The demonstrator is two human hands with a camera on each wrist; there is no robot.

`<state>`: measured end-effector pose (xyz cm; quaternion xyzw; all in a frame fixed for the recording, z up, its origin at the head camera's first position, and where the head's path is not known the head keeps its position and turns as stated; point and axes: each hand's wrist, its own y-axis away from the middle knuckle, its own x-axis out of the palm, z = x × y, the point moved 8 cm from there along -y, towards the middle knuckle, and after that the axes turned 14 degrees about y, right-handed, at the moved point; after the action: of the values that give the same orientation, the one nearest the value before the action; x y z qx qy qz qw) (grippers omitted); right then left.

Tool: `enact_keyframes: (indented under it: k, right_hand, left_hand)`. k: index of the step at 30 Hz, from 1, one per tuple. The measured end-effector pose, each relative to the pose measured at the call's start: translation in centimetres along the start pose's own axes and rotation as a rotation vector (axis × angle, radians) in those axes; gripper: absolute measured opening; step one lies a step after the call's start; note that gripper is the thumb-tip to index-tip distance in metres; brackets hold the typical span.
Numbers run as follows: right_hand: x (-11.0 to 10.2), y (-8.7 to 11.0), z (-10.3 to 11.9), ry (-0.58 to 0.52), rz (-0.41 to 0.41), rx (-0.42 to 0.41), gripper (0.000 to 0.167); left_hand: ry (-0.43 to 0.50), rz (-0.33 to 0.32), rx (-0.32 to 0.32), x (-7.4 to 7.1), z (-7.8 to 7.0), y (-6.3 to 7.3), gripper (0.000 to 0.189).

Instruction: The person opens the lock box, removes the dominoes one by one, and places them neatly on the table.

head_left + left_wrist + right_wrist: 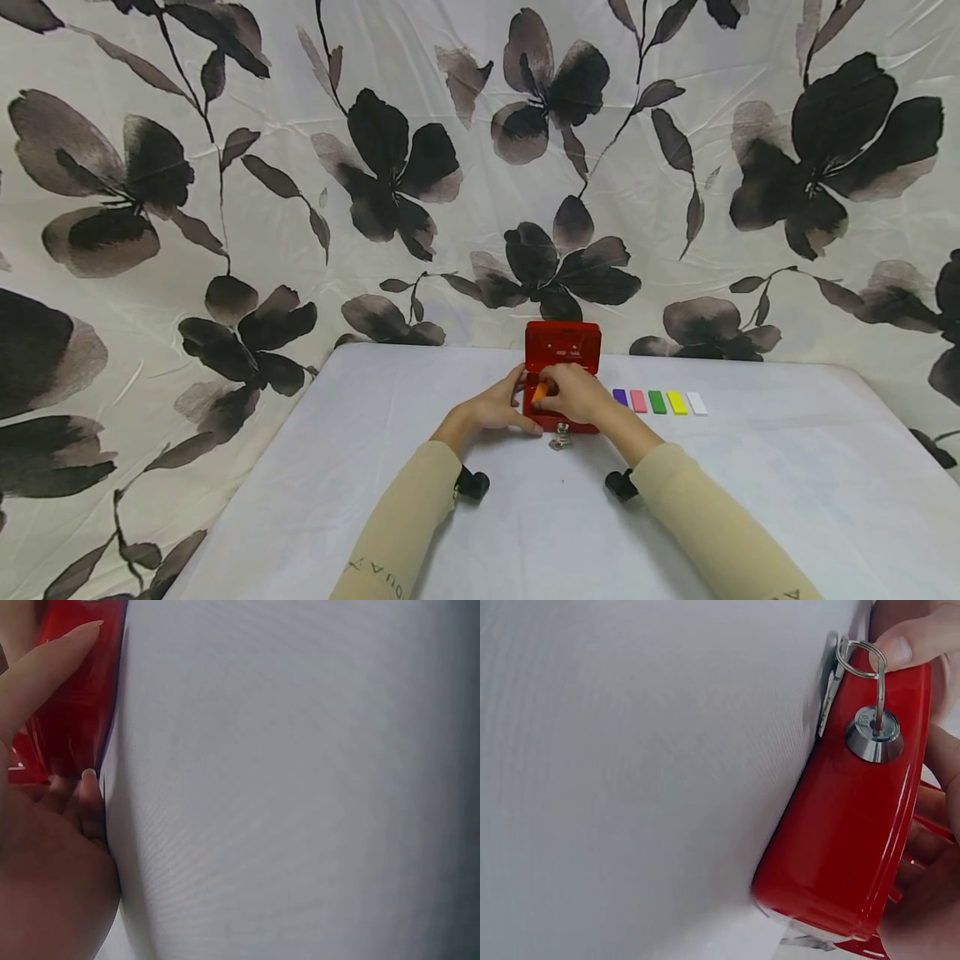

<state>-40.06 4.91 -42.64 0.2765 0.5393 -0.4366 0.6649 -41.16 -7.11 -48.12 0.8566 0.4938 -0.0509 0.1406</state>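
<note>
A small red cash box [585, 428] stands on the table with its lid [562, 336] raised. My left hand [491, 408] holds the box at its left side; the left wrist view shows the thumb [52, 671] along the front wall and fingertips at the side. Over the open box, my right hand [576, 393] pinches an orange block [540, 391]; its fingers hide most of the interior. In the right wrist view, a key sits in the front lock [874, 736], and a second key [831, 694] hangs from the ring [855, 646].
To the right of the box lies a row of small blocks: purple [619, 397], pink [638, 402], green [657, 402], yellow [677, 403] and white [697, 404]. A white cloth covers the table [525, 533]. Behind it hangs a flowered curtain [465, 225].
</note>
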Motion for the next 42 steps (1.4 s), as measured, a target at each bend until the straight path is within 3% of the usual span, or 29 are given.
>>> enact_keyframes:
  k: [10, 26, 42]
  right_hand:
    - [-0.6, 0.3, -0.1, -0.015, -0.001, -0.036, 0.040]
    - [-2.1, 1.8, -1.6, -0.075, -0.080, -0.054, 0.042]
    - [-3.7, 3.8, -3.9, -0.113, -0.058, -0.001, 0.043]
  left_hand:
    - [0.006, 0.008, 0.012, 0.1, -0.1, 0.0, 0.117]
    - [-0.013, -0.011, 0.013, 0.0, 0.1, 0.1, 0.116]
    - [0.019, -0.008, 0.028, 0.1, 0.0, 0.1, 0.116]
